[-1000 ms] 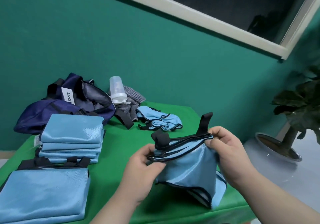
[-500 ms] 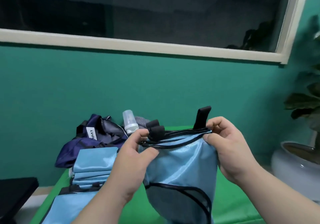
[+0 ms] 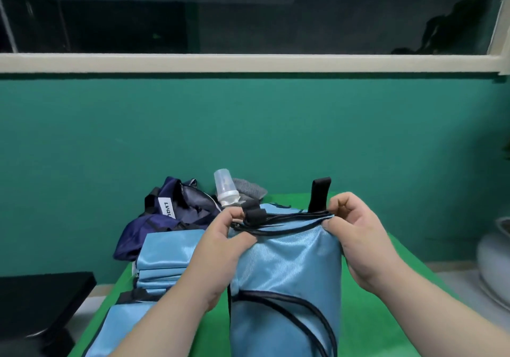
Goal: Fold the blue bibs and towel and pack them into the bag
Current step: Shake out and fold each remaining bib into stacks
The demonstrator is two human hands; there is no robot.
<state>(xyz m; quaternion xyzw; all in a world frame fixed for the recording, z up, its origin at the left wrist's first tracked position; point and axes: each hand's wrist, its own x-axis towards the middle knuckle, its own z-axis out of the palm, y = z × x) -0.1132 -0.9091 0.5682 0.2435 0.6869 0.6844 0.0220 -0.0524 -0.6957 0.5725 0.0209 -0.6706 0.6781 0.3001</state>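
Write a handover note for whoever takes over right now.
Hands: left hand pinches the bib at its top left corner; right hand pinches the top right corner.
Things: bib held upright over the green table; folded stack lies to its left, navy bag behind the stack.
Done: several blue pieces folded and stacked.
Left: fold this bib, pack everything into the bag.

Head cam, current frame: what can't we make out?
Head view:
held bib: bottom cut off by frame edge.
navy bag: interior covered by its own fabric.
folded stack: right side behind left hand.
bottle: lower end behind left hand.
pot: cut by right edge.
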